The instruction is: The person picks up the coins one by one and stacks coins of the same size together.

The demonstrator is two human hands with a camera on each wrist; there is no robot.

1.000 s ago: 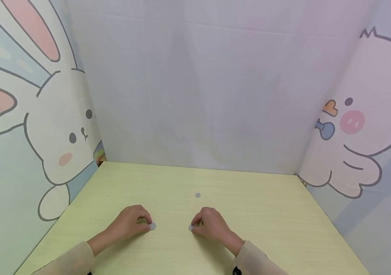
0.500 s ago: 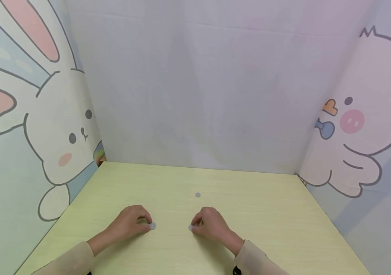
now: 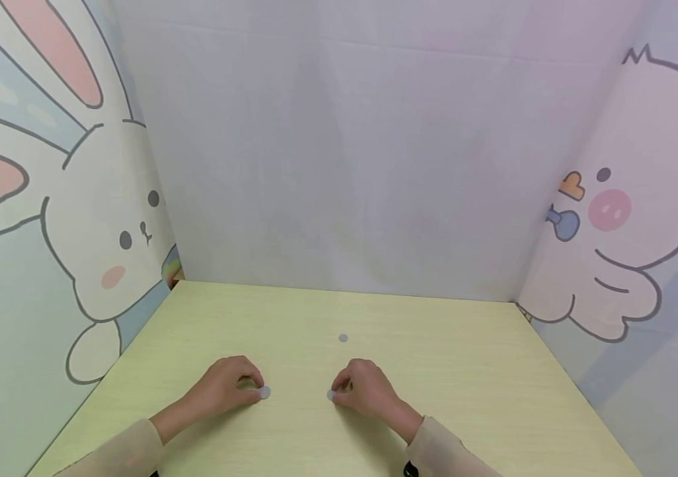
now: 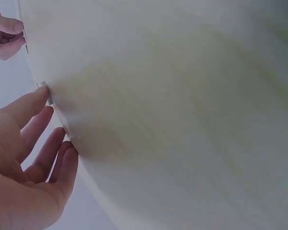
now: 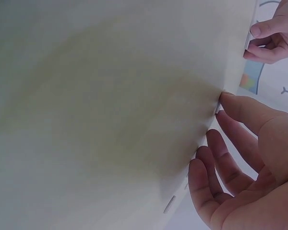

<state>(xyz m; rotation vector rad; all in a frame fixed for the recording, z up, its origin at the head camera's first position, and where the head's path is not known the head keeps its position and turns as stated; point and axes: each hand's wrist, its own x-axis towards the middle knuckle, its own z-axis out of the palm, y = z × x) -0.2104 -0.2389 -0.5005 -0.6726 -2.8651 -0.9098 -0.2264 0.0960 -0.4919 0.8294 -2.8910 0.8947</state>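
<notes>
Thumb and index finger of the left hand [image 3: 224, 386] pinch the edge of a small grey disc [image 3: 265, 392] lying on the table. In the left wrist view that disc [image 4: 47, 94] shows thin at the thumb tip of the left hand [image 4: 33, 158]. The right hand [image 3: 367, 391] pinches a second grey disc [image 3: 330, 395], partly covered by its fingers. From the right wrist, the right hand [image 5: 252, 160] has its thumb and index at that disc [image 5: 218, 108], the other fingers curved with tips at the tabletop. Between the two held discs is a gap.
A third grey disc [image 3: 343, 338] lies farther back on the pale yellow table [image 3: 434, 358], behind the right hand. A plain cloth [image 3: 339, 165] hangs at the back edge. Printed cloths with a rabbit [image 3: 100, 265] and a chick-like figure [image 3: 649, 146] flank the table.
</notes>
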